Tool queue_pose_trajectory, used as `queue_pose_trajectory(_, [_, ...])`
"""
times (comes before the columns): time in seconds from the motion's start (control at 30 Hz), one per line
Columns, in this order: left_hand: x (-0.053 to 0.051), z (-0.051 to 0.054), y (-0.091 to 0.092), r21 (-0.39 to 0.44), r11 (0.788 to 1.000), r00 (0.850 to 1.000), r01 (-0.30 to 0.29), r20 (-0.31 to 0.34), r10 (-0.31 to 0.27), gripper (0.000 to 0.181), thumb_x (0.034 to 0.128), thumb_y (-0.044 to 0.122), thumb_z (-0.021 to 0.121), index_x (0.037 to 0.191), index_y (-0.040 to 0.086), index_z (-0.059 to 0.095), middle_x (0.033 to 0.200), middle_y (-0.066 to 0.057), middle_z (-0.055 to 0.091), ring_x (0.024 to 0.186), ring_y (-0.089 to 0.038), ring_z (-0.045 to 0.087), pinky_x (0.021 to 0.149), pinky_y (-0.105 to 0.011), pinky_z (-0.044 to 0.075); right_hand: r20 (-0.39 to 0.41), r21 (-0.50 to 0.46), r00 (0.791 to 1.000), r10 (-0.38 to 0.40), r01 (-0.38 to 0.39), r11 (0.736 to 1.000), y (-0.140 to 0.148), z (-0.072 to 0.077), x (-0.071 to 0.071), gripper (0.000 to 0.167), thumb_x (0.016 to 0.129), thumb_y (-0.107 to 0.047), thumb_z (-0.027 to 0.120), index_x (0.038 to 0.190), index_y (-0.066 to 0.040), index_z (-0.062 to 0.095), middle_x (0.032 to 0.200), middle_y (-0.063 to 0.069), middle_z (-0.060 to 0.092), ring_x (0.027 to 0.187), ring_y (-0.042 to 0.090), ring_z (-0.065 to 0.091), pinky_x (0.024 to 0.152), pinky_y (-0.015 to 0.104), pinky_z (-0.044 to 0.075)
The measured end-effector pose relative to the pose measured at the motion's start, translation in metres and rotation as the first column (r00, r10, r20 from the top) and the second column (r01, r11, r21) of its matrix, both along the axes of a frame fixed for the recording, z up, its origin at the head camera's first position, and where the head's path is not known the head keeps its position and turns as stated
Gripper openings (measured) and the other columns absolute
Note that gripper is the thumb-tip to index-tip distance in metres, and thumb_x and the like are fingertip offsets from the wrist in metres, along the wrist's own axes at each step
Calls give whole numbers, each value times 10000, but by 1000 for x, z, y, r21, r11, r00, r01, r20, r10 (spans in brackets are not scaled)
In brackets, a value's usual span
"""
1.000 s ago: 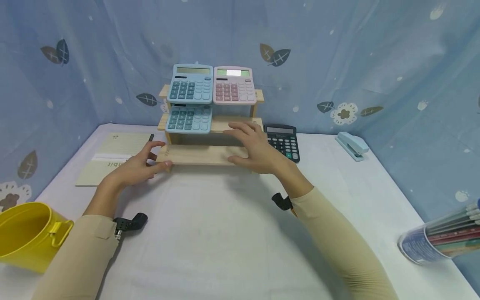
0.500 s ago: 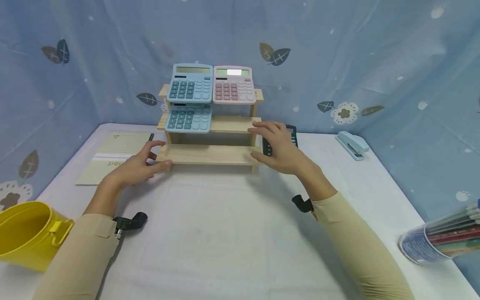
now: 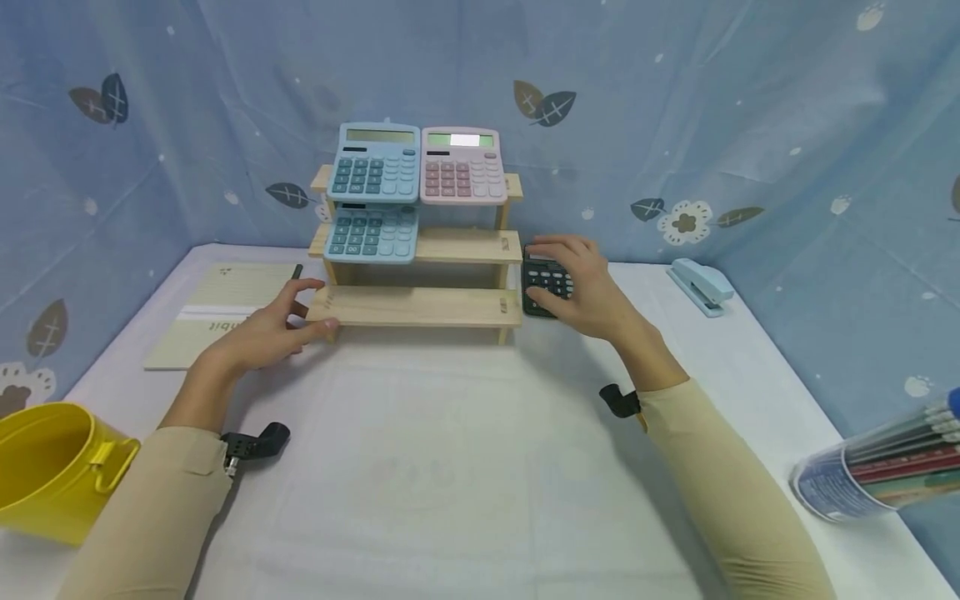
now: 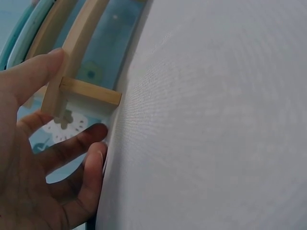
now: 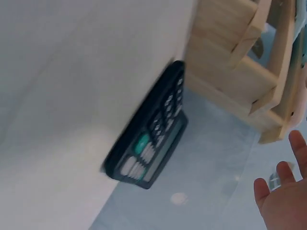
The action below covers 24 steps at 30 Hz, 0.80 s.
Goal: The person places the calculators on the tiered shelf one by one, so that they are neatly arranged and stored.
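A three-tier wooden shelf (image 3: 420,307) stands at the back. My left hand (image 3: 266,337) pinches the left end of its lowest board; in the left wrist view the thumb lies against the board (image 4: 79,40) and the other fingers are spread. Beside the shelf's right end, my right hand (image 3: 588,293) hovers with fingers apart over a black calculator (image 3: 538,277), partly covering it. In the right wrist view that calculator (image 5: 148,136) stands apart from the fingers. The top tier bears a light blue calculator (image 3: 378,162) and a pink calculator (image 3: 461,167); a second light blue calculator (image 3: 371,237) sits on the middle tier's left.
A notebook (image 3: 217,312) lies left of the shelf, with a dark pen-like thing (image 3: 297,272) at its edge. A yellow bucket (image 3: 60,467) stands front left. At right are a light blue stapler (image 3: 700,285) and a clear tub of pencils (image 3: 847,483).
My right hand has moved right, from in front of the shelf's right end to over the black calculator. The left hand keeps its place on the shelf. The head view has shifted slightly.
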<state>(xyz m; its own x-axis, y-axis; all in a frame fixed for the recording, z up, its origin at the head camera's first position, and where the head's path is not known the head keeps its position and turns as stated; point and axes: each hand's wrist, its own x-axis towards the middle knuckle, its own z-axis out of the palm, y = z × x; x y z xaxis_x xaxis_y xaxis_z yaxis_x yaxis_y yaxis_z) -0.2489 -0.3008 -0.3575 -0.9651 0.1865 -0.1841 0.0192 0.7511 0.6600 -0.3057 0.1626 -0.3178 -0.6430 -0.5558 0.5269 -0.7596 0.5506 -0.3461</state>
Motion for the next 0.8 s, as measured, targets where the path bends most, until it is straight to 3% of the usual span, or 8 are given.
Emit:
queue_pose_trajectory(0.17, [-1,0,0,3,1000,1000,2,4,-2,898,966,662,576,1624,303,82,1418,-239,445,1040,-330,657,795,-387,499,1,-14,999,-39,39,999,9,-4,-9,538,895,-151,798,1383,-57,592,1472,175,511,1367,414,392,1099,617,265])
queue_pose_trajectory(0.33, [0,1,-1,8,1000,1000,0,11,0,902,969,651,580,1626,298,74,1423,-244,441,1043,-333,658,788,-388,507,75,13,994,-77,76,997,15,-5,-15,569,912,-189,785,1424,-78,561,1501,167,481,1395,414,359,1110,640,267])
queue_pose_trajectory(0.5, [1,1,-1,2,1000,1000,-7,13,7,912,963,664,579,1628,306,69,1428,-237,435,1037,-329,656,792,-387,496,187,58,973,-135,126,990,19,-4,-19,634,927,-242,776,1487,-116,506,1548,149,425,1417,420,301,1114,673,267])
queue_pose_trajectory(0.8, [-2,1,-1,8,1000,1000,-10,13,10,904,955,674,582,1618,311,86,1443,-245,423,1089,-350,636,783,-373,509,275,49,947,-165,157,986,27,-8,-31,653,952,-253,747,1519,-103,459,1563,184,400,1436,428,288,1139,663,253])
